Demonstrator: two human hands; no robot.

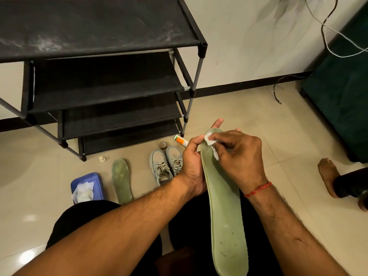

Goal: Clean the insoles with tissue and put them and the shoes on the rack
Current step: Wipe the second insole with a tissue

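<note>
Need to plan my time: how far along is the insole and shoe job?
Nothing is racked yet: the rack holds nothing. In hand: left hand holds one insole, right hand wipes it with tissue. Left: second insole and shoes on the floor.

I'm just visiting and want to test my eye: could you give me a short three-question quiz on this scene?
1. True or false: the shoes are already on the rack.
2. Which hand presses the tissue to the held insole? A) left hand B) right hand
3. Where does the second insole lie?

Key:
1. False: they stand on the floor in front of it.
2. B
3. On the floor, between the blue box and the shoes.
</note>
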